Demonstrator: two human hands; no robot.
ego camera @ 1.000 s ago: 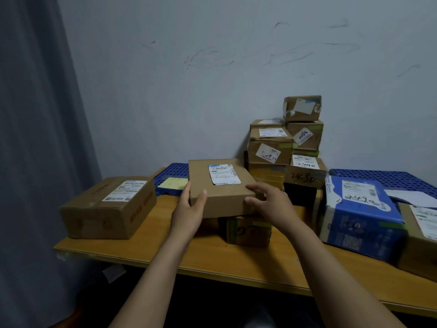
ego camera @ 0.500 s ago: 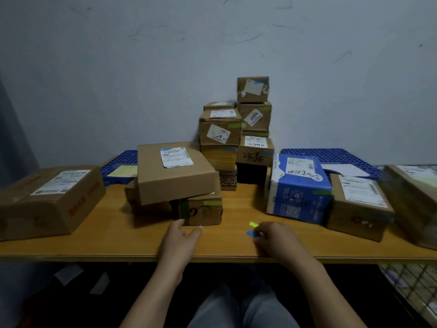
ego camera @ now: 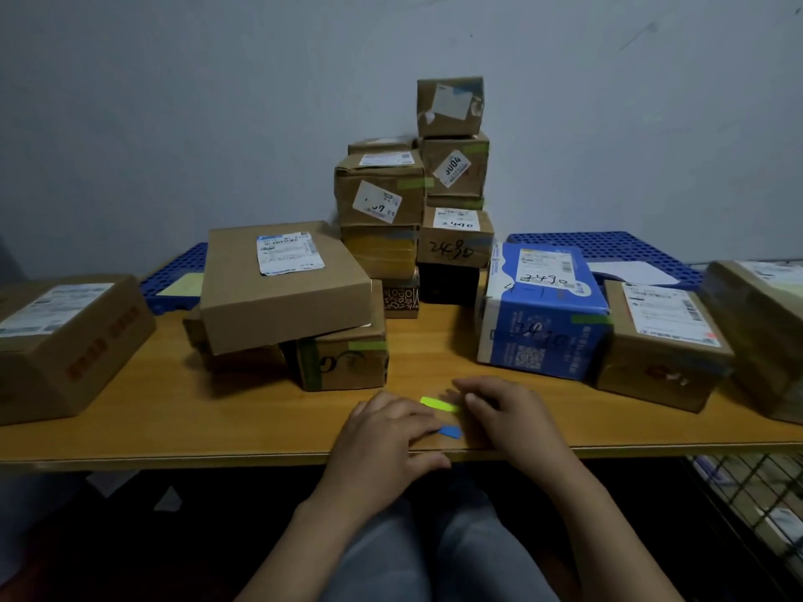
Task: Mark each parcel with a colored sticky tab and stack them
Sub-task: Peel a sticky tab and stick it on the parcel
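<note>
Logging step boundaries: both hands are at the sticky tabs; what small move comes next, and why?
Probably peel off the yellow-green tab: the right hand is at its end, the left hand rests by the blue tab, and the tilted flat box shows no tab.

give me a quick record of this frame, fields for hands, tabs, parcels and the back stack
left hand: fingers flat on the table, tips at the blue tab
right hand: fingertips at one end of the yellow-green tab; grip unclear
flat brown parcel: tilted, resting on smaller boxes
blue parcel: on the table, right of centre
back stack: boxes piled against the wall
</note>
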